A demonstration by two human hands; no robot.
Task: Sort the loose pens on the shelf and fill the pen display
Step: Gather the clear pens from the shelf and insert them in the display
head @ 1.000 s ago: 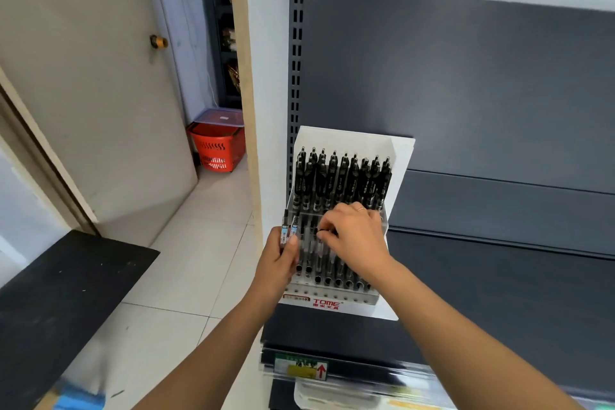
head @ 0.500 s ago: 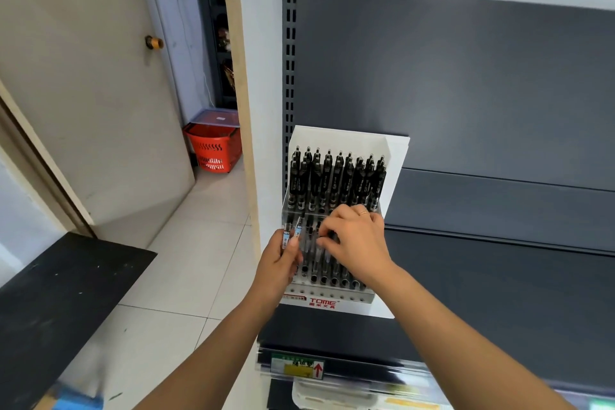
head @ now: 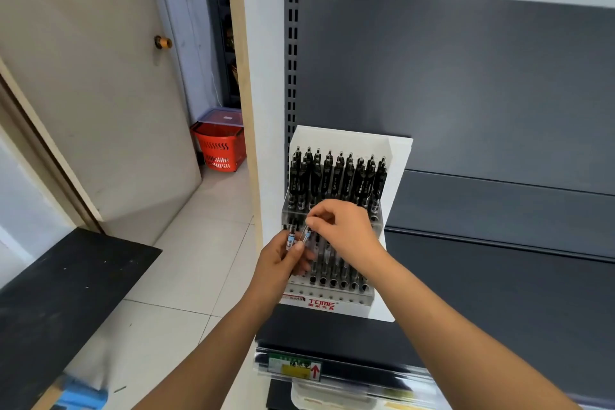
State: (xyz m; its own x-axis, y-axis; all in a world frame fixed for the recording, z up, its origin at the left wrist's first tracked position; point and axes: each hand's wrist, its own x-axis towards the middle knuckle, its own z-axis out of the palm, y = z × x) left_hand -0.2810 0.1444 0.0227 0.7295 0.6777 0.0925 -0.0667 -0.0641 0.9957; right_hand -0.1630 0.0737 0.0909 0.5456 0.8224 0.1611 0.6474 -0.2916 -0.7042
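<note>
Head view. The left hand (head: 283, 263) grips a labelled pen (head: 291, 241) upright. The right hand (head: 342, 230) pinches the top of a second pen (head: 307, 236), which leans just beside the first. Directly behind the grip stands the white pen display (head: 397, 176). Rows of black pens (head: 336, 176) stand above the grip; the dark shelf (head: 499, 293) and a price tag (head: 294, 368) lie below it.

Your left hand (head: 282, 260): bare, thumbnail trimmed short.
Your right hand (head: 347, 231): bare.
Your forearms (head: 459, 336): bare right down to the frame edge.
</note>
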